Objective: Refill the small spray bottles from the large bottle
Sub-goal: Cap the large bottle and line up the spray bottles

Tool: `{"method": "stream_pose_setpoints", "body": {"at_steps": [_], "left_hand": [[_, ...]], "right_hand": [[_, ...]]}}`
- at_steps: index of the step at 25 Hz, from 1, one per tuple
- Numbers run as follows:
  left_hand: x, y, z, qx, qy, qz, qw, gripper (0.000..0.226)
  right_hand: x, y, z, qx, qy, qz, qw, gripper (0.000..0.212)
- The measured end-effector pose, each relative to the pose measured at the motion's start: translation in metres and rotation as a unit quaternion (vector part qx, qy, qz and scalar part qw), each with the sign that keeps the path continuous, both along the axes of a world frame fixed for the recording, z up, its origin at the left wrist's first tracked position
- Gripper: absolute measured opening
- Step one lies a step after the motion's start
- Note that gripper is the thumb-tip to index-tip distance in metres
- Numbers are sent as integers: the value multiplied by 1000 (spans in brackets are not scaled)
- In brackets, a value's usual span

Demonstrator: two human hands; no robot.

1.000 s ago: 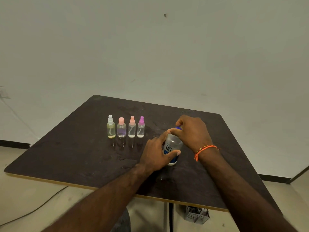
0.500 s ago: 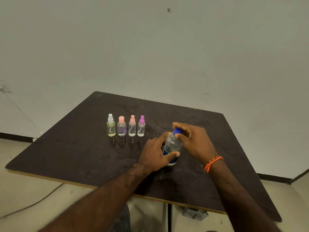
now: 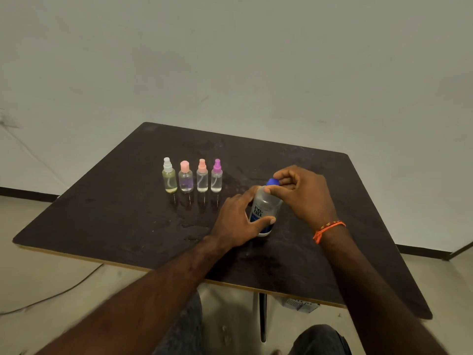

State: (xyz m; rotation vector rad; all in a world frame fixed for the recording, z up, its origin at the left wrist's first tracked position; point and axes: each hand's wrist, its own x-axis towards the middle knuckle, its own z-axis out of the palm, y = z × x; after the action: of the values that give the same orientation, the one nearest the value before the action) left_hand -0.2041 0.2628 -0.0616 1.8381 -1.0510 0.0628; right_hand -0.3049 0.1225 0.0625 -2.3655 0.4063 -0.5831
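Now fingers (image 3: 275, 192) pinch blue cap (image 3: 272, 181).

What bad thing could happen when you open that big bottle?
The large bottle stands near the table's front edge; if the left hand slips while the right hand twists the blue cap, it might tip and spill. A swinging elbow could topple the small spray bottles.

Illumination is dim, even and diffuse, with a greenish-grey cast on the wall (image 3: 256, 60). The dark worktop (image 3: 115, 221) shows faint sheen and short reflections beneath the small spray bottles (image 3: 192, 178). Wide-angle distortion bends the skirting line (image 3: 25, 192). Forearms at the bottom edge appear soft; the centre is acceptably sharp.
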Motion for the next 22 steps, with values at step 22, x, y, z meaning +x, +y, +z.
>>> {"method": "stream_pose_setpoints", "body": {"at_steps": [22], "left_hand": [[-3, 2, -1, 2, -20, 22, 1000, 72]], "right_hand": [[2, 4, -11, 30, -28, 22, 999, 45]]}}
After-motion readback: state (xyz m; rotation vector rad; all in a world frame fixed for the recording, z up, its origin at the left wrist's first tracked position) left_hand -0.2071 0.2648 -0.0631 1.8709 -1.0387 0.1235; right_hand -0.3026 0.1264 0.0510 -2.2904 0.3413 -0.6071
